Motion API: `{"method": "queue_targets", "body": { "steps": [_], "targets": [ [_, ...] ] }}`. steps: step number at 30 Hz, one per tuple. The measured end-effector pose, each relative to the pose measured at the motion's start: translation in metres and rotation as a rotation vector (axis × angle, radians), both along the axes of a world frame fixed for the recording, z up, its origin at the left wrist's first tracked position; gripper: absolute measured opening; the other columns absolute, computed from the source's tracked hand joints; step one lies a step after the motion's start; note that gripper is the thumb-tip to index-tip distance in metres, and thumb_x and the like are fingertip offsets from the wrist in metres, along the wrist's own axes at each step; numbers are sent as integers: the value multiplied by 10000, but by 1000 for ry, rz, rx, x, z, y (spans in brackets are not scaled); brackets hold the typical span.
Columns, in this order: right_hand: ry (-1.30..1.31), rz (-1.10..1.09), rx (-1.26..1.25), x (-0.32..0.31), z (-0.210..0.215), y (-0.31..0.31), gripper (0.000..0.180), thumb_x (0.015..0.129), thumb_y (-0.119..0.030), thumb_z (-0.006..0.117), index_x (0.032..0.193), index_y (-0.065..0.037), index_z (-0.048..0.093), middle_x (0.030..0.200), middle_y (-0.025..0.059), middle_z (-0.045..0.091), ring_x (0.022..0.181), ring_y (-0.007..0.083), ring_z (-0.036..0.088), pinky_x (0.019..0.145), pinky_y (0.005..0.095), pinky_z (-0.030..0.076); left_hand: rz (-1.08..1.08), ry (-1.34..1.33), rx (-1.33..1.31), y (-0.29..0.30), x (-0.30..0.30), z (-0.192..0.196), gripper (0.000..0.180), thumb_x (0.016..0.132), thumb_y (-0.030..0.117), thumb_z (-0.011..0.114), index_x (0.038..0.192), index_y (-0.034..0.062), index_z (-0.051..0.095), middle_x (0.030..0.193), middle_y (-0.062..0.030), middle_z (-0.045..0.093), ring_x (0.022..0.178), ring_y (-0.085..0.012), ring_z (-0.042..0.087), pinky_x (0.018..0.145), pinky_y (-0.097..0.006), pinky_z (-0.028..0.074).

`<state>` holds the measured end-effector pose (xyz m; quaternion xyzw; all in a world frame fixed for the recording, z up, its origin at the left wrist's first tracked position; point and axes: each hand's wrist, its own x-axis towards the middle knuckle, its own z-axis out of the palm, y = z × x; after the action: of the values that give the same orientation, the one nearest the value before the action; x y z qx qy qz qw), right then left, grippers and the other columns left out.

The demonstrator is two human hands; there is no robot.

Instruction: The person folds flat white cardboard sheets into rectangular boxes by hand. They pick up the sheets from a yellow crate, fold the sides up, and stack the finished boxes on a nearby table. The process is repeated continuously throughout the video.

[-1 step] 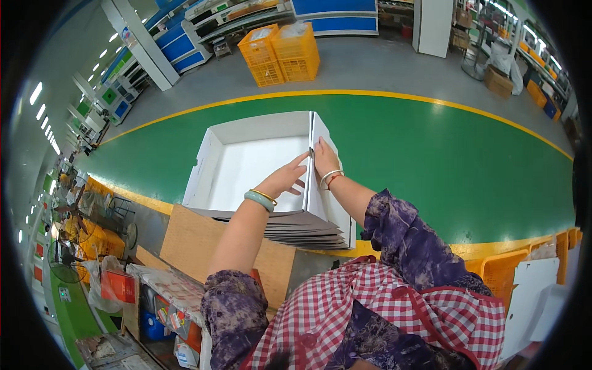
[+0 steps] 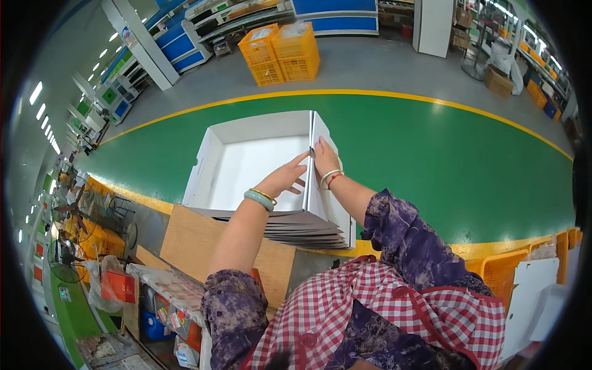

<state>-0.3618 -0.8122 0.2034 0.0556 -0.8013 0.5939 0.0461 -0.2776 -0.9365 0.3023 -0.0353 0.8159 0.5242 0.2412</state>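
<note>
Head: left hand (image 2: 283, 179), right hand (image 2: 325, 160), box (image 2: 256, 163) unchanged

Crates (image 2: 299, 68) stand beyond the box (image 2: 259, 127), which apparently tops a stack (image 2: 302, 229).

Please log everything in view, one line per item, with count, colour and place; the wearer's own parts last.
Open box: one, white, centre
Stacked cardboard layers: several, white with grey edges, under the box
Board: one, brown, left of the layers
Floor: one green area, yellow-edged, mid-view
Far crates: two stacks, yellow, top centre
Near crates: several, yellow, lower right
Panels: at least two, white, lower right
Pillars: at least two, white, background
Machines: several, blue-panelled, top
Lights: many, white, upper left
Blue container: one, lower left
Apron: one, red-and-white checked, bottom
Left hand: one, bangles green and gold, inside the box's right wall
Right hand: one, white bangle, outside that wall
</note>
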Motion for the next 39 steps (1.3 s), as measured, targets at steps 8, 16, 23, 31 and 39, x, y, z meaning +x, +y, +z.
{"method": "queue_targets", "body": {
  "steps": [8,16,23,31,39],
  "targets": [
    [-28,61,-55,-7,-7,1,609,925,-451,376,1328,4,407,1342,222,433,1269,348,382,1063,362,287,617,729,-885,-193,-31,-30,502,871,366,543,1254,44,497,1190,-218,553,1073,-372,549,906,-460,437],
    [-202,82,-87,7,43,-2,799,849,-568,470,1379,11,323,1372,243,391,1282,344,375,1046,349,306,671,313,-1176,-298,2,-33,381,850,289,529,1145,54,583,1097,-188,606,1031,-378,567,861,-452,466],
    [-295,55,45,5,39,10,795,827,-499,524,1410,-20,274,1339,231,429,1217,341,447,1007,359,360,674,413,-1110,-257,-15,-34,315,826,202,516,1100,95,630,1057,-177,628,980,-363,592,828,-449,480],
    [-288,10,60,16,39,8,770,822,-501,526,1407,-59,293,1297,236,461,1162,408,469,994,406,373,601,392,-1161,-256,-16,-44,312,840,202,501,1105,91,623,1033,-184,629,973,-375,587,839,-463,472],
    [-264,18,-100,19,22,24,727,858,-495,513,1370,-8,343,1378,236,384,1278,353,373,1065,384,289,336,469,-1001,-344,-38,-68,460,818,173,590,1187,-90,509,1183,-260,553,1102,-378,529,957,-402,413]
  ]
}}
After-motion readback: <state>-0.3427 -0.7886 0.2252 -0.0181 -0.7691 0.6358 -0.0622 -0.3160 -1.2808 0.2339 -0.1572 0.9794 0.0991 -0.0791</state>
